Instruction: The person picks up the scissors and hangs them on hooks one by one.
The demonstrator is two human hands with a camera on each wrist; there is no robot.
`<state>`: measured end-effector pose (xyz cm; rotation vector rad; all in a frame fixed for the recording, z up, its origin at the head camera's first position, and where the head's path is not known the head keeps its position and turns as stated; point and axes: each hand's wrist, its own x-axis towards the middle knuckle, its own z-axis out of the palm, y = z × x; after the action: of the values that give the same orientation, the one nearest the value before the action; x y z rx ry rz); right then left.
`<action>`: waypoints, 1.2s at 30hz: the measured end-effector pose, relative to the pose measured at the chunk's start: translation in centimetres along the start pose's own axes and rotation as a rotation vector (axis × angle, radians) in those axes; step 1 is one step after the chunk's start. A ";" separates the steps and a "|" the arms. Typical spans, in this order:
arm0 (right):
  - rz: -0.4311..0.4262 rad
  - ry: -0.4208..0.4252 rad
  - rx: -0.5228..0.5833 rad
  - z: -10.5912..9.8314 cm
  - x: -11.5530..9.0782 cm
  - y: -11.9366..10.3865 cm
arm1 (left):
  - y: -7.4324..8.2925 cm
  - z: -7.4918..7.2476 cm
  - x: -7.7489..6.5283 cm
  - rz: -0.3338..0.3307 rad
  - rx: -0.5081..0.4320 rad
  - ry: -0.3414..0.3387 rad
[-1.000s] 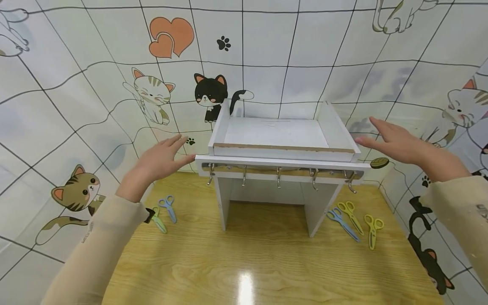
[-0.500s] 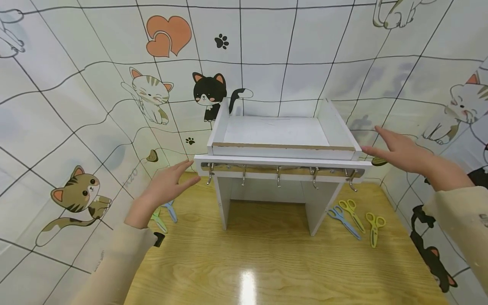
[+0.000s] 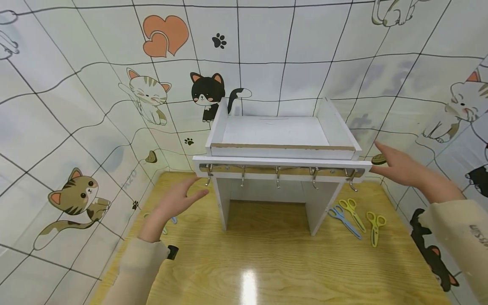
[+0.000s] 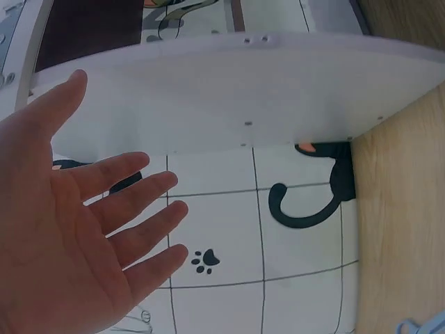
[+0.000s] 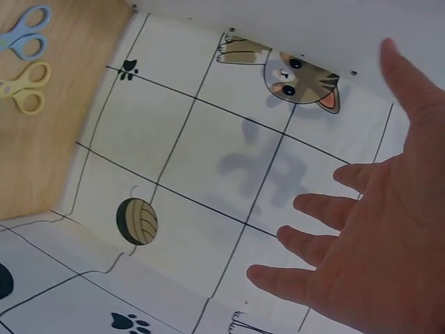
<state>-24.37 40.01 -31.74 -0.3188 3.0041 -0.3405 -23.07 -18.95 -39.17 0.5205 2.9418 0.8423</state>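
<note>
A small white shelf unit (image 3: 282, 152) stands on the wooden table, with an open tray-like top and a front rail bearing several metal hooks. My left hand (image 3: 173, 201), fingers spread and holding nothing, is by the unit's left side, just below the rail's end. On the opposite side my right hand (image 3: 400, 167) is also spread, its thumb right at the rail's right end. In the left wrist view, the left palm faces the white side panel (image 4: 208, 97). The right wrist view shows straight, parted fingers beside another stretch of white panel (image 5: 334, 28).
Right of the unit lie blue scissors (image 3: 345, 221) and two yellow pairs, one being the outer yellow scissors (image 3: 375, 231). Other scissors at left are mostly hidden behind the left hand. A cat-print tiled sheet (image 3: 297, 38) surrounds the wooden table (image 3: 282, 262) at back and sides.
Both hands have come down alongside the unit; the left also shifted rightward, covering more of the left scissors. The shelf unit stays in place.
</note>
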 end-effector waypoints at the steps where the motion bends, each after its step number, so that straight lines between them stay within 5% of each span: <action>1: 0.009 -0.001 0.005 0.3 -0.1 0.1 | 0.1 0.3 0.0 0.007 -0.012 0.004; 10: 0.059 -0.045 0.024 3.3 -0.6 1.8 | 0.8 3.5 0.3 0.056 -0.160 0.089; 17: 0.049 -0.062 0.096 6.4 -1.0 3.0 | 1.3 4.9 0.6 0.031 -0.348 0.107; 36: 0.004 -0.017 0.186 14.4 -1.3 4.8 | 1.9 6.4 1.2 -0.039 -0.457 0.169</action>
<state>-22.27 41.88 -46.70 -0.2961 2.9263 -0.6081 -22.80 -13.84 -43.55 0.3733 2.7425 1.5610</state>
